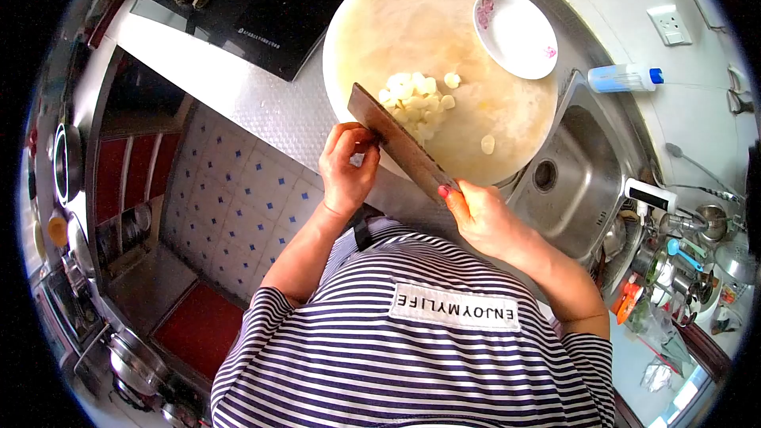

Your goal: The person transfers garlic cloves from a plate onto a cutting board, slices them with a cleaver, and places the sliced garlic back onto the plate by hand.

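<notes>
My right hand point(487, 218) grips the handle end of a kitchen cleaver point(404, 143). Its dark blade slants up and left across the near edge of the round chopping board point(365, 16). At the blade's near side, my left hand point(349, 170) has its fingers curled together, the tips at or touching the metal. Whatever those fingers may hold is hidden. Just beyond the blade lies a heap of pale slices, apparently garlic point(416, 97). A few slices lie apart, one of them a single slice point(487, 144) to the right. A white oval dish point(515, 36) with pink flowers rests on the board's far right.
A steel sink point(583, 166) adjoins the board on the right, with a blue-capped bottle point(625, 78) behind it. The black gas hob point(261, 24) is at the far left. Utensils and pots crowd the far right. Tiled floor point(238, 182) shows below the counter.
</notes>
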Action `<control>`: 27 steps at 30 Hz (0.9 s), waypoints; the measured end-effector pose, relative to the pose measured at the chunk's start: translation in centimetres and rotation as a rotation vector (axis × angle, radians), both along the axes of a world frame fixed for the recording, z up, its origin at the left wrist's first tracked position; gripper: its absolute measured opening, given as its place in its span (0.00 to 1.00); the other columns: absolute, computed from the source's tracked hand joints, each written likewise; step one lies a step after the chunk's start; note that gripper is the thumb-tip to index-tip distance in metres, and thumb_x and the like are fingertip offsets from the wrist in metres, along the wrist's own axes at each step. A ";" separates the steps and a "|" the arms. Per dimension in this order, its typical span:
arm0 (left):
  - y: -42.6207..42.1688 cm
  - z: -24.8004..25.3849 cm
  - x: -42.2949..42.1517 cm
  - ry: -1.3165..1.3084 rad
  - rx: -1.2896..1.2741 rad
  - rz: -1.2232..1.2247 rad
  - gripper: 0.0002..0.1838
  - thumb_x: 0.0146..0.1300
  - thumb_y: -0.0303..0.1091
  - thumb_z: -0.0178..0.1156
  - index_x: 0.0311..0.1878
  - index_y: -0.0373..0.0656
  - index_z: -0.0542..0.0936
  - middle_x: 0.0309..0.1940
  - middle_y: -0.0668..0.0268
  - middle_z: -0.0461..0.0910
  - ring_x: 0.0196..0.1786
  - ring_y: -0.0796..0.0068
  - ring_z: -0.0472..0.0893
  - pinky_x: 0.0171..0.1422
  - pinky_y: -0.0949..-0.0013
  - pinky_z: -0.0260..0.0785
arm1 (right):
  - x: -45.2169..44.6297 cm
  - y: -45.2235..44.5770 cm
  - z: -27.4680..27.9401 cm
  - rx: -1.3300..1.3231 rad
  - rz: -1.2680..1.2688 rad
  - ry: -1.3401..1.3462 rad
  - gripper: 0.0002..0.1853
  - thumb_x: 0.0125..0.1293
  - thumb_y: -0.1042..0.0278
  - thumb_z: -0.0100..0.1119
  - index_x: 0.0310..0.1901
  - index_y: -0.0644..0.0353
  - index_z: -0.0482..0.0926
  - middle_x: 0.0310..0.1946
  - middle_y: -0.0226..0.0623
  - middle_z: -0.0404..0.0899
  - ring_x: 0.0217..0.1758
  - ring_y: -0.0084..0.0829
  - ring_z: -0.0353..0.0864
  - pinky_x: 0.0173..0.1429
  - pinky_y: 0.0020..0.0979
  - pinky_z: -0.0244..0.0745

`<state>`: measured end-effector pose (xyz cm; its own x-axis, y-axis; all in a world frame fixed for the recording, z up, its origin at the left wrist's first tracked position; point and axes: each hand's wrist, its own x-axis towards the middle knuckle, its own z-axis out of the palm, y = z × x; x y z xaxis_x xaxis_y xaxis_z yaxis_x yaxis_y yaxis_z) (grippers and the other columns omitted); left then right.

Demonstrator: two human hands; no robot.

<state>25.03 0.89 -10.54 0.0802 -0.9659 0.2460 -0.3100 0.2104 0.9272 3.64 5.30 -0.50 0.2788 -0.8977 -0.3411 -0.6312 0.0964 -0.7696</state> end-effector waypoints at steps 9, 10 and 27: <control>-1.8 0.9 -0.3 0.177 0.264 -0.067 0.08 0.61 0.14 0.56 0.43 0.31 0.78 0.44 0.58 0.80 0.39 0.68 0.85 0.47 0.70 0.79 | -2.0 0.6 2.5 -0.192 -0.085 0.029 0.08 0.68 0.71 0.59 0.45 0.66 0.78 0.21 0.52 0.77 0.22 0.49 0.80 0.25 0.43 0.69; -2.1 1.1 -0.1 0.352 0.394 -0.077 0.10 0.63 0.13 0.53 0.46 0.31 0.78 0.46 0.57 0.80 0.41 0.69 0.84 0.51 0.70 0.79 | -2.3 0.9 2.3 -0.244 -0.067 0.055 0.11 0.66 0.72 0.61 0.48 0.66 0.78 0.25 0.52 0.79 0.26 0.49 0.82 0.27 0.41 0.72; -5.8 7.5 0.0 -0.608 -0.183 -0.711 0.18 0.48 0.18 0.56 0.45 0.39 0.82 0.44 0.59 0.80 0.51 0.55 0.77 0.59 0.61 0.70 | -4.3 3.0 -0.4 -0.625 0.139 0.511 0.34 0.46 0.69 0.75 0.59 0.59 0.74 0.30 0.37 0.79 0.29 0.38 0.82 0.32 0.37 0.79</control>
<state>24.99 -4.92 -3.08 -0.7027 -0.6815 0.2043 -0.4717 0.6613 0.5833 -0.70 8.31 -0.85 0.3473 -0.9329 0.0954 -0.8932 -0.3601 -0.2694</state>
